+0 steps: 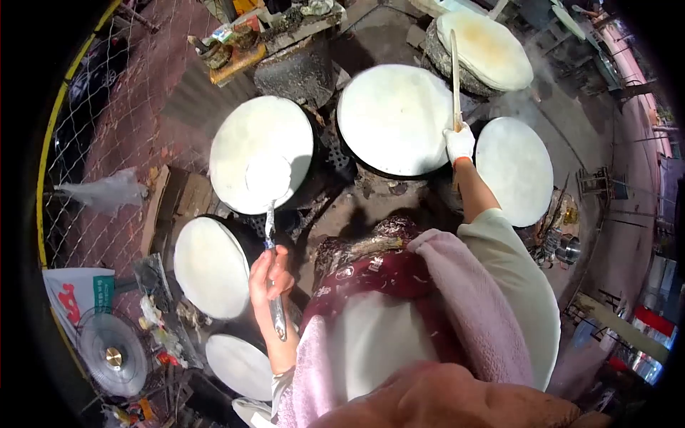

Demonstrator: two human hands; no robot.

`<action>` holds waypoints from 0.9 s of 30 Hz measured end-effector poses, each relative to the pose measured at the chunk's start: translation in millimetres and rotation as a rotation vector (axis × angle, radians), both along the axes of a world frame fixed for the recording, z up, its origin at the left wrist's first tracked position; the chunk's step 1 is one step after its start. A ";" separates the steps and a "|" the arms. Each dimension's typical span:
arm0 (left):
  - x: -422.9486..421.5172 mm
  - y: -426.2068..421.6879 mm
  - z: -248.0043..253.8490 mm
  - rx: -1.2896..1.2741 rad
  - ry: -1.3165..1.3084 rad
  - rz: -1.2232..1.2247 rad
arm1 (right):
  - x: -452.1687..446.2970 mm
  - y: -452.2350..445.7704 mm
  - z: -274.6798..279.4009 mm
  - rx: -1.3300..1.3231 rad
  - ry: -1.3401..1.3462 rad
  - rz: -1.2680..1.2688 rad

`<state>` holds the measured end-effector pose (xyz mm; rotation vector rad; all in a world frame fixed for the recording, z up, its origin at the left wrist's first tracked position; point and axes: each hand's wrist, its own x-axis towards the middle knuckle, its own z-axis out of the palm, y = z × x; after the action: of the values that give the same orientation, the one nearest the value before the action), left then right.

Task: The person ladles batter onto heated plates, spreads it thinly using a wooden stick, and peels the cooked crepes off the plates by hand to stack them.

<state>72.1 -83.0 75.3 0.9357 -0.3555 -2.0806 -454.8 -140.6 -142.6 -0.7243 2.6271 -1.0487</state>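
My left hand (pixel 270 277) is closed around the handle of a ladle (pixel 270 225). The ladle's round, white-coated bowl lies over the pale flatbread (pixel 239 143) on a round griddle at left centre; I cannot tell whether it touches. My right hand (pixel 460 142), in a white glove, grips a long, thin wooden stick (pixel 456 75) pointing away from me. This hand is at the right edge of a large white flatbread (pixel 392 118) on the middle griddle. Another flatbread (pixel 515 172) lies just right of the glove. The stick's far end overlaps a browned flatbread (pixel 492 51) at the back right.
More round flatbreads (pixel 208 267) lie on the left, including one lower down (pixel 239 366). A cluttered stand (pixel 296 68) is at the back. A wire fence (pixel 93 143) and a fan (pixel 114 353) border the left side. Steam drifts near the back right.
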 end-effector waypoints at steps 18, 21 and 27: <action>-62.5 -108.8 -2.9 -0.065 -0.057 -0.236 | -80.5 -82.4 323.6 -0.255 -0.407 0.487; -91.7 -111.8 -9.7 -0.095 -0.024 -0.275 | -133.2 -115.0 363.7 -0.151 -0.229 0.550; -165.4 -105.5 -6.8 -0.069 -0.056 -0.238 | -216.3 -146.8 434.2 0.069 0.737 0.813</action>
<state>-93.3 -188.6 68.5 0.9503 -0.5886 -2.2435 -671.1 -287.4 291.7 -2.2314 2.3658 -0.4819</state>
